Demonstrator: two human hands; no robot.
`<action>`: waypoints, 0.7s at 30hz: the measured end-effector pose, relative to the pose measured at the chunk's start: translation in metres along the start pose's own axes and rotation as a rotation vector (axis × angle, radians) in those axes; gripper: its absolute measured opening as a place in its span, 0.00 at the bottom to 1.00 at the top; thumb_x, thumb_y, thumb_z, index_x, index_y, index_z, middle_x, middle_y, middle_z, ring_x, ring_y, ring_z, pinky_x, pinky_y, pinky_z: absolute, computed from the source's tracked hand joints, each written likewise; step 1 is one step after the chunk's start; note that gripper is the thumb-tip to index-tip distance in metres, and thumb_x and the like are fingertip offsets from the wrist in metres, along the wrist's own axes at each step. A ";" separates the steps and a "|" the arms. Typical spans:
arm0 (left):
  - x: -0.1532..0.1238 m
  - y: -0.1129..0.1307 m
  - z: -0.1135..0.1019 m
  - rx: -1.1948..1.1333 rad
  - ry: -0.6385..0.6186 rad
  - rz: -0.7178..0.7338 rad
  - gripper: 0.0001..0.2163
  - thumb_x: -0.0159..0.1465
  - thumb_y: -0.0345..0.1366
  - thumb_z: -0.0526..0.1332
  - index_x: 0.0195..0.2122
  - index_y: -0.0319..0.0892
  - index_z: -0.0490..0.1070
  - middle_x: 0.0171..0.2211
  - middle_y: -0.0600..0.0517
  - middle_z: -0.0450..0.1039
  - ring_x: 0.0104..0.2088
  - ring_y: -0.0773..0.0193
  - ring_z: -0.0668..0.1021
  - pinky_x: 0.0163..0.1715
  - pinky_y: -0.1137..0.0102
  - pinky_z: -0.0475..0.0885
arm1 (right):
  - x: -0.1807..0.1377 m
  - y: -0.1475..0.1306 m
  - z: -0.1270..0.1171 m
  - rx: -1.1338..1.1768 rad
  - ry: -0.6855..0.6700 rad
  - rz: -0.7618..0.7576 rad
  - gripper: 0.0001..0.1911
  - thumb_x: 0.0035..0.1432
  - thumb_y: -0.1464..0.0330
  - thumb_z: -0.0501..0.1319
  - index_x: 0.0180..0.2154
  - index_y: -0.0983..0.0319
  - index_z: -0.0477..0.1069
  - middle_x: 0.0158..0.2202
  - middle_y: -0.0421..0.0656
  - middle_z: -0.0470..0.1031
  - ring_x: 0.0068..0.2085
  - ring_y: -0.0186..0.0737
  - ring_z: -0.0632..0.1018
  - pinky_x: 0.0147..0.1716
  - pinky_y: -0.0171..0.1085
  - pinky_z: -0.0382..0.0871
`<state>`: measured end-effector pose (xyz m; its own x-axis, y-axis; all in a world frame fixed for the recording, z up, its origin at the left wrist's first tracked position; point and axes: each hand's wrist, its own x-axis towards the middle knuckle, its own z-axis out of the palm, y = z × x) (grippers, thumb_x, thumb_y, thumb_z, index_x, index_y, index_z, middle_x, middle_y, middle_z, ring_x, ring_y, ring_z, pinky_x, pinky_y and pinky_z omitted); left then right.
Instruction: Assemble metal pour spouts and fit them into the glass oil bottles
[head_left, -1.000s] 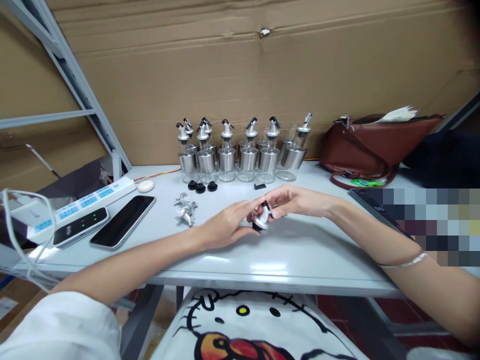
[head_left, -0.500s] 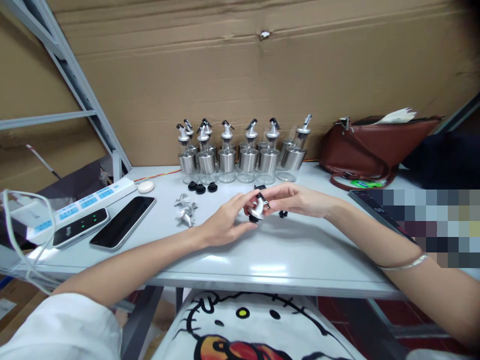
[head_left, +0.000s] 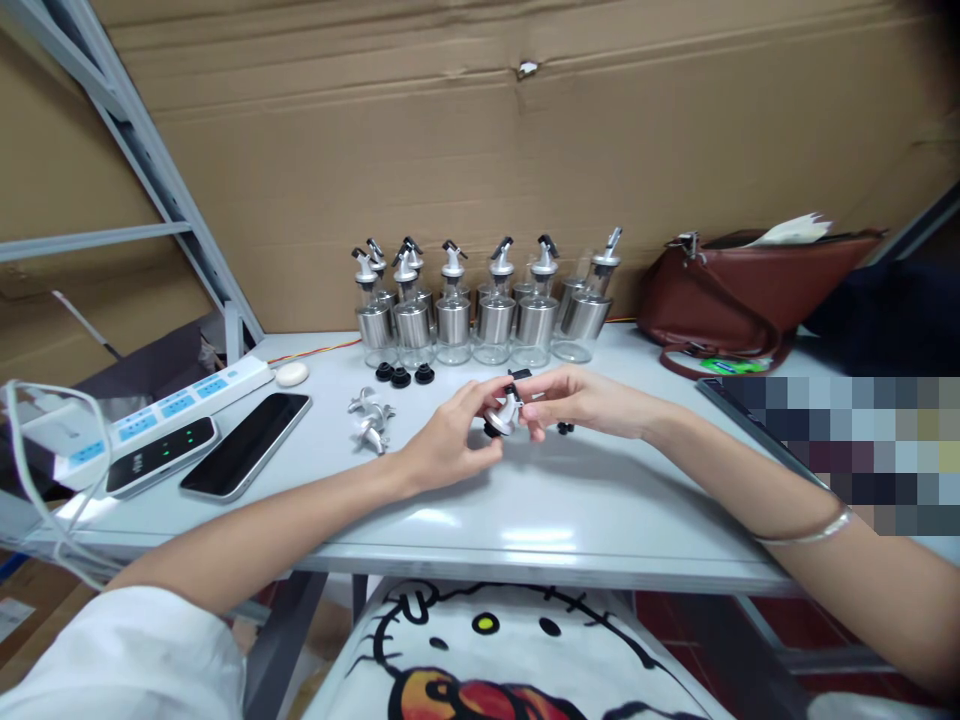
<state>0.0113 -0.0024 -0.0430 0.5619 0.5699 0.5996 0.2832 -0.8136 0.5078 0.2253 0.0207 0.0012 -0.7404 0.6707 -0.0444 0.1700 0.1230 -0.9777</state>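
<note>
Left hand (head_left: pixel 450 440) and right hand (head_left: pixel 577 400) at one pourer head (head_left: pixel 504 415), above table front

Far left: power strip (head_left: pixel 169 410), lit black device (head_left: pixel 161 455) beside it, then phone (head_left: pixel 247 445) lying flat, screen dark. White round item (head_left: pixel 292 373) near strip's end.

Next: silver spout pieces (head_left: pixel 370 420) in a loose cluster; three black stoppers (head_left: pixel 402 377) behind them, just in front of the bottles (head_left: pixel 453 320). Bottles upright along the cardboard (head_left: pixel 480 150), glass with metal bands, front ones topped with pourers.

Left hand half open: fingers bent behind pourer head, thumb apart below it; grip or mere touch, can't tell. Pourer head tilted, black base toward left palm, in front of the bottles. Small black piece (head_left: pixel 519 374) on the table just behind it.

Right hand nearly closed, thumb and index pinching pourer head at its upper side. Small black bits (head_left: pixel 565 428) below this hand, too small to make out.

Far right: brown bag (head_left: pixel 742 290).
</note>
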 end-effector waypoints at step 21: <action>0.002 0.002 0.000 -0.036 -0.001 -0.133 0.26 0.56 0.29 0.56 0.57 0.42 0.56 0.43 0.47 0.66 0.39 0.65 0.72 0.41 0.69 0.71 | 0.002 -0.002 0.005 -0.118 0.048 -0.044 0.17 0.53 0.61 0.63 0.42 0.65 0.77 0.26 0.40 0.73 0.25 0.31 0.69 0.30 0.35 0.64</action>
<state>0.0130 -0.0032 -0.0406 0.5221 0.6721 0.5251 0.3271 -0.7264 0.6044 0.2205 0.0181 0.0018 -0.7171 0.6969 0.0105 0.2154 0.2359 -0.9476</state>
